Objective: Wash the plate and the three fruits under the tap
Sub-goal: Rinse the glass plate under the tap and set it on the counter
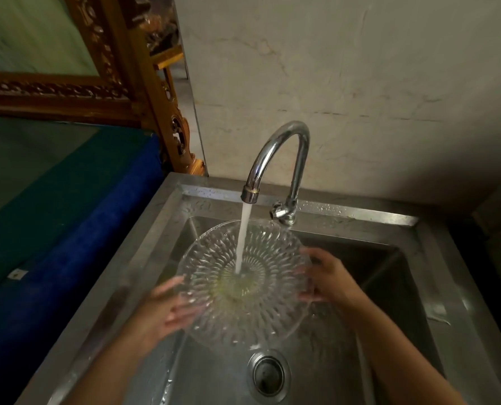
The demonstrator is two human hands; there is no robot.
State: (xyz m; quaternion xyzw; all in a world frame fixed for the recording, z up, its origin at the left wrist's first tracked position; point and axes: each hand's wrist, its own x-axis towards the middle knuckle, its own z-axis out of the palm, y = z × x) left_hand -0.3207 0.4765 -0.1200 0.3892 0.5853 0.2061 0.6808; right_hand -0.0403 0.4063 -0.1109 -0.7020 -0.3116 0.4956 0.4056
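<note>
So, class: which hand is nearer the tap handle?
Right. The right hand grips the plate's rim just below the handle; the left hand holds the opposite rim, farther away.

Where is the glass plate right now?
The glass plate is over the sink, under the tap, held between the left hand and right hand.

plates: 1 [243,283] | hands: 2 [172,306] [331,277] | taps: 1 [275,159] | sinks: 1 [302,204] | drains: 1 [268,372]

A home kitchen: a steel sink [360,219] with a chrome tap [281,159] against a marble wall [360,68], carved wooden frame [120,83] beside it.
</note>
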